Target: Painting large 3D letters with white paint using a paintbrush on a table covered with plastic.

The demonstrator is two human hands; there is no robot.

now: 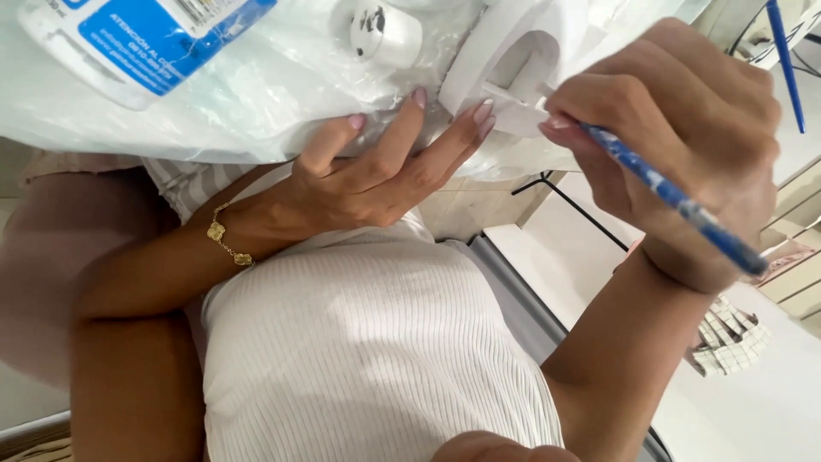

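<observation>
A clear plastic sheet (256,94) covers the surface across the far side of the scene, crumpled and glossy. On it at the far left lies a white container with a blue label (137,38), and near the middle stands a small white cap-like tub (385,34). Right of that sits a white curved piece (505,64) with a flat projecting tab, resting on the sheet near its near edge.

The left hand (376,171) lies flat and spread wide open on the plastic, just left of the white piece. Its fingertips press the sheet and brush the edge of the piece, holding nothing; a gold bracelet (227,239) circles the wrist. The right hand (676,128) is closed in a pencil-like grip on a thin blue paintbrush (676,201), fingers pinched near the bristle end, which meets the tab of the white piece. The handle runs off to the near right.

Judging from this, the brushwork goes best with short, light strokes along the tab. The spread hand should keep firm pressure so piece and sheet do not slide. The pinch belongs low on the brush for control, and the wrist wants bracing, since the tab is narrow and paint could stray onto the plastic.
</observation>
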